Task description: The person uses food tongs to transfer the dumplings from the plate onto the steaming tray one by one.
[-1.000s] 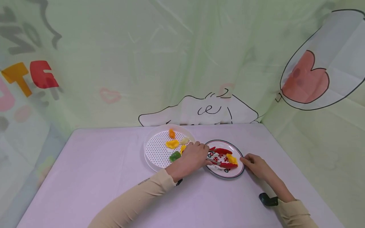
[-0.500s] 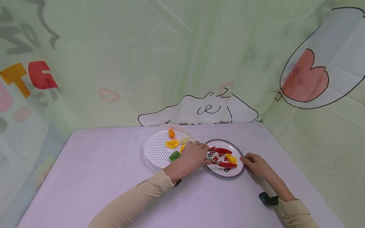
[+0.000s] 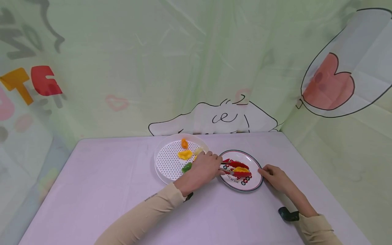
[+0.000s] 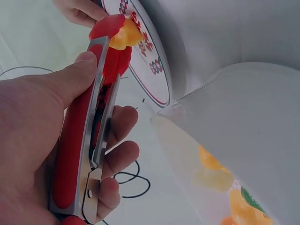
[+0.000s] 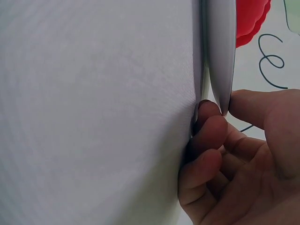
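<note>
My left hand [image 3: 206,167] grips red-handled tongs [image 4: 75,140], thumb on one arm and fingers curled round the other. Between the tongs' red tips sits a yellow pepper-like piece [image 3: 241,169], low over a round white plate [image 3: 249,160] with a dark rim and red printed marks. In the left wrist view the yellow piece [image 4: 125,35] shows between both red tips. My right hand [image 3: 277,178] pinches the plate's right rim, the thumb above and fingers beneath, as the right wrist view shows on the plate edge [image 5: 225,70].
Left of the plate stands a round white perforated tray [image 3: 166,163]. It holds an orange piece [image 3: 184,143], a yellow piece [image 3: 185,155], a pale piece [image 3: 198,151] and a green pepper-like piece [image 3: 186,167]. My left forearm [image 3: 153,207] crosses in front of it.
The tongs' red tips have drawn together round the yellow piece, which has moved slightly left and up over the plate. The right hand stays at the rim.
</note>
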